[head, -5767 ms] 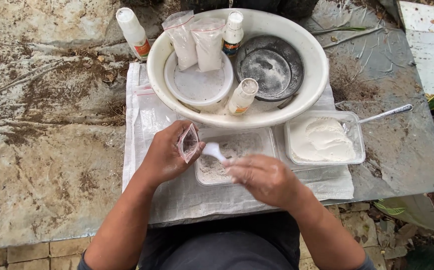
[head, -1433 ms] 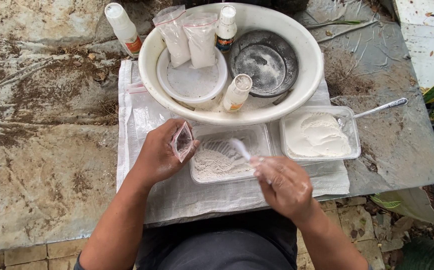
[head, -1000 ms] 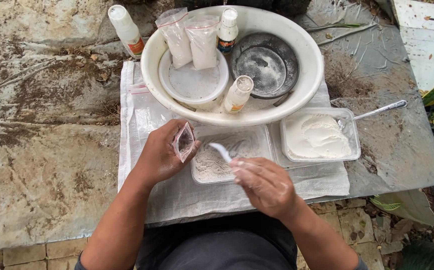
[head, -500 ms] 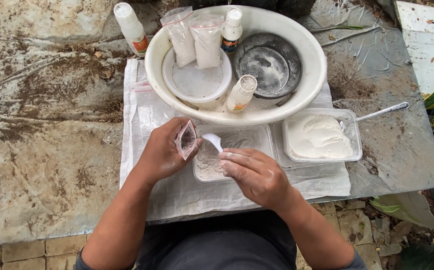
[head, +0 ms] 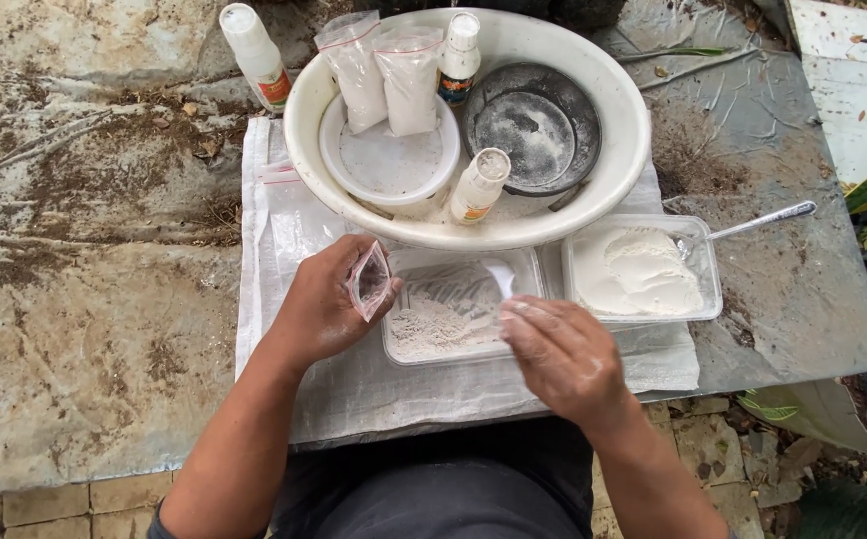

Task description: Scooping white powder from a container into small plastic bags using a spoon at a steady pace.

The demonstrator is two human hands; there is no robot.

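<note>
Since half a second ago the spoon (head: 501, 276) has been drawn away from the bag (head: 369, 278) mouth, back over the powder tray (head: 458, 317). That reads as one scoop delivered and another being fetched. The bag is pinched open in the left hand (head: 325, 304) fingers, at nine o'clock of the tray. The right hand (head: 563, 354) fingers are clamped on the spoon handle. At twelve o'clock sits the basin (head: 465, 125), unmoved; at three o'clock, the paste tray (head: 641, 269).

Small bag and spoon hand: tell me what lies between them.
In the head view, the clear tray of pale powder lies between the small bag in the left hand and the right hand.
</note>
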